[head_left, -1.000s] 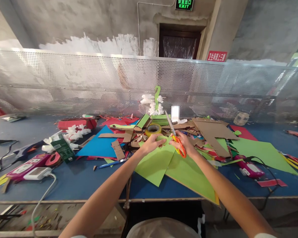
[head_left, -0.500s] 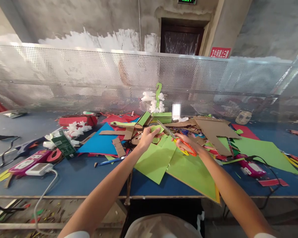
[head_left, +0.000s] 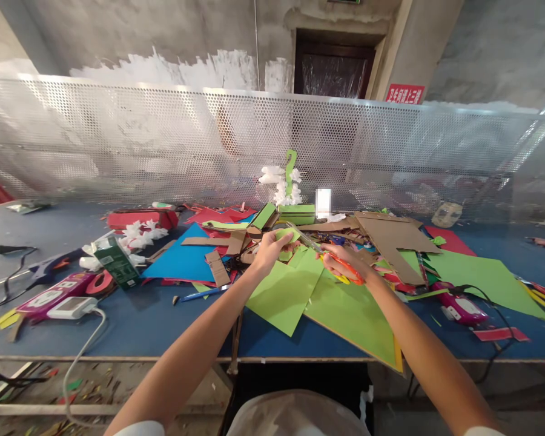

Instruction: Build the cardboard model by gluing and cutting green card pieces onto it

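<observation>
My left hand (head_left: pixel 269 251) pinches a small piece of green paper (head_left: pixel 287 233) between thumb and fingers. In my right hand (head_left: pixel 338 257) is a pair of scissors (head_left: pixel 345 269) with orange and yellow handles. Their blades point up and left, with the tips close to the edge of the held paper; whether they touch it I cannot tell. Below both hands lie a green sheet (head_left: pixel 281 297) and a larger green sheet (head_left: pixel 358 315), which overlap. Small green scraps sit just under the held piece.
A blue sheet (head_left: pixel 177 260), a green box (head_left: pixel 115 263) and a magenta power strip (head_left: pixel 57 297) lie left. Brown cardboard (head_left: pixel 393 242) and another magenta device (head_left: pixel 461 306) are right. Behind stand a green-and-white paper figure (head_left: pixel 288 181) and a perforated metal screen (head_left: pixel 163 145).
The scissors and my right hand have shifted very slightly to the right. My left hand keeps its pinch on the green paper, and the camera view has moved a little.
</observation>
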The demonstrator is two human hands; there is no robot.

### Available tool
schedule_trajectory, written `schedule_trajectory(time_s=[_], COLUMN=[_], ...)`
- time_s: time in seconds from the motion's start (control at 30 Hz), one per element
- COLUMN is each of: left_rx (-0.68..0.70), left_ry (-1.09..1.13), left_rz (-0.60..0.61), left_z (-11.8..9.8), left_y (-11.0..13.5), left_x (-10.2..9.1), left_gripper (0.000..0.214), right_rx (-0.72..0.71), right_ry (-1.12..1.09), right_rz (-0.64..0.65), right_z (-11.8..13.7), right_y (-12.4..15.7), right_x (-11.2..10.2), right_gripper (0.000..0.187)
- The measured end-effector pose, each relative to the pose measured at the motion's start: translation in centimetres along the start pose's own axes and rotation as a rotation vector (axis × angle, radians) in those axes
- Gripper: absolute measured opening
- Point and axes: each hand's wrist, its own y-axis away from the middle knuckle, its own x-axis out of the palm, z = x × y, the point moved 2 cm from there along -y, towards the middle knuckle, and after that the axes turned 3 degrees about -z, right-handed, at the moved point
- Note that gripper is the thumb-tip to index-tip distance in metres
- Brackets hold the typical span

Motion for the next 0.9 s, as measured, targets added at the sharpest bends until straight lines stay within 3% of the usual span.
schedule_trajectory(time_s=[0.73, 0.9], left_rx=[-0.055, -0.037], left_ry=[0.061, 0.033], left_rz=[-0.033, -0.036], left_z=[0.44, 0.44], left_y=[-0.35, -0.32], left_x=[-0.01, -0.11], left_gripper=[0.044, 0.043], right_rx=[0.031, 0.033], right_ry=[0.09, 0.087], right_rz=[-0.016, -0.022], right_z=[0.67, 0.01], right_y=[0.15, -0.07], right_x=[0.14, 0.19], right_gripper=[0.077, 0.07])
